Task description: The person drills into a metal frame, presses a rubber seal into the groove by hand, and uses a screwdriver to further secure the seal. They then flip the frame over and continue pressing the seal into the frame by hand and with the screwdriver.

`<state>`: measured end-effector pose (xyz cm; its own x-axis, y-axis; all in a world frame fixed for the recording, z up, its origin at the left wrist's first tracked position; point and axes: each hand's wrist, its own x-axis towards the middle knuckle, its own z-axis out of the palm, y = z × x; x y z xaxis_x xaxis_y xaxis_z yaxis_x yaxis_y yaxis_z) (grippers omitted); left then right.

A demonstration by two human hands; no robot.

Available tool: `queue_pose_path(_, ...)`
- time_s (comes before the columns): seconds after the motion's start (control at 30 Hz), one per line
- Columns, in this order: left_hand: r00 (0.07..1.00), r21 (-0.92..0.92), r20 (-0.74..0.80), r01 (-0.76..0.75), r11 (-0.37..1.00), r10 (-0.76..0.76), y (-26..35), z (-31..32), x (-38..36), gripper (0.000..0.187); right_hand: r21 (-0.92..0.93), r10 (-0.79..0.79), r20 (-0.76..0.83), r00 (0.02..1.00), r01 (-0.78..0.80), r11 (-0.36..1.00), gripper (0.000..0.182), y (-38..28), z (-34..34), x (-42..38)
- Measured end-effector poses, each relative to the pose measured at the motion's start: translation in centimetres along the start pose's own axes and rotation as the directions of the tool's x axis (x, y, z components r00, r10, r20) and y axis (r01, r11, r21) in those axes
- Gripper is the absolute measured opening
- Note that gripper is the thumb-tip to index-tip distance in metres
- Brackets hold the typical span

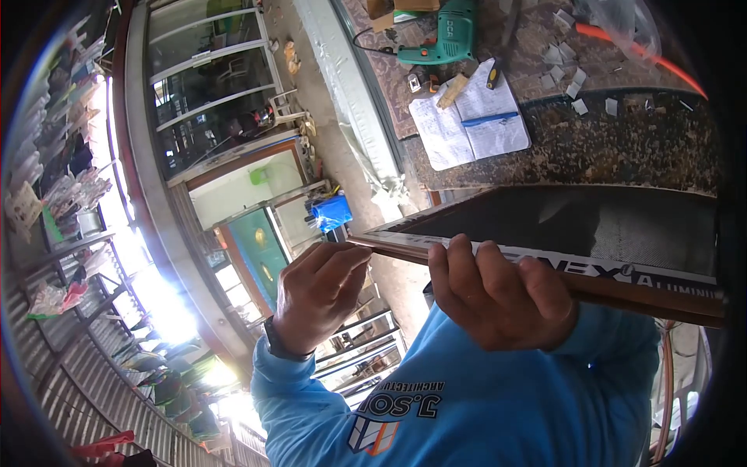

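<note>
A brown-edged frame [654, 302] with dark mesh and a white printed strip lies across the right side, its narrow corner pointing left. My right hand [506, 300] has its fingers wrapped over the near edge of this frame. At the left corner, my left hand [320, 292], with a dark watch on its wrist, has bent fingers pressed together, their tips beside the frame's end. Whatever those fingertips hold, if anything, is too small to tell. The far side of the frame rests by the edge of a worn dark table [560, 159].
On the table are an open notebook [490, 144] with a blue pen [489, 119], a green power drill [451, 35], small metal pieces [574, 82] and an orange strip [646, 56]. A blue object [332, 212] and glass-panelled frames [214, 70] stand farther back.
</note>
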<state>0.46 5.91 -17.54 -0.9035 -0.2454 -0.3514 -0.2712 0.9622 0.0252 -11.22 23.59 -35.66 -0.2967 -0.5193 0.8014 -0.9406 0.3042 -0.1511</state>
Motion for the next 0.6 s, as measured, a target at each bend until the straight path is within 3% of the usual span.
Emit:
queue_pose_path(0.27, 0.994, -0.043, 0.075, 0.082, 0.996, -0.078, 0.7, -0.3, 1.3, 0.02, -0.014, -0.054, 0.038, 0.998, 0.054, 0.998, 0.018, 0.3, -0.3, -0.1)
queue_pose_path(0.47, 0.983, 0.155, 0.159, 0.07, 0.985, -0.095, 1.6, -0.8, 2.0, 0.018, -0.057, -0.075, 0.001, 0.997, 0.075, 0.996, 0.021, 0.3, 0.1, -0.2)
queue_pose_path(0.6, 0.979, 0.18, 0.18, 0.062, 0.982, -0.094, 1.6, -0.7, 2.2, 0.017, -0.066, -0.105, -0.001, 0.994, 0.105, 0.992, 0.019, 0.6, 0.1, -0.1)
